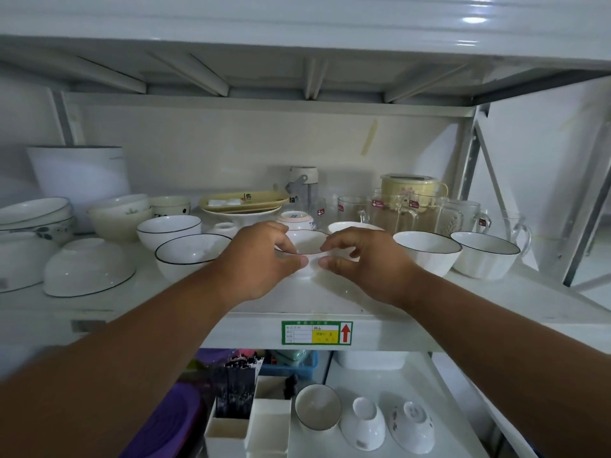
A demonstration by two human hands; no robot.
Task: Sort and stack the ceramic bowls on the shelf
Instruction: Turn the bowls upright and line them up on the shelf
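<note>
Grip: we had both hands around the small white bowl (305, 247); our left hand (261, 259) curled round its left side, thumb on the near wall and fingers over the far rim, while our right hand (357, 259) pinched the right side, thumb low on the wall and the fingers loosely curled above the rim.

Where the bowl was: between our two sets of fingers, at the middle of the shelf (330, 302); we could not tell whether it rested on the board or was just off it.

Look of the bowl: small, plain glossy white, thin rim, upright and open at the top, much of its wall hidden behind our thumbs.

Risk, slip: we judged the glaze slick and our right-hand hold light, so a tilt could let it slide from the fingertips.

Risk, left of our fingers: a black-rimmed bowl (191, 256) stood just beside our left wrist, with another rimmed bowl (168, 228) behind it; a sideways sweep could knock either.

Risk, beyond our fingertips: a small patterned bowl (296, 221) and a shallow white bowl (353, 226) sat close behind, so a push forward might chip rims.

Risk, right of our fingers: two larger rimmed bowls (426, 251) (484, 254) and the glass mugs (396, 209) stood near, easily clipped by our right forearm.

Risk, stacking: we thought this bowl smaller than the rimmed ones, so nested wrongly it could rock.
</note>
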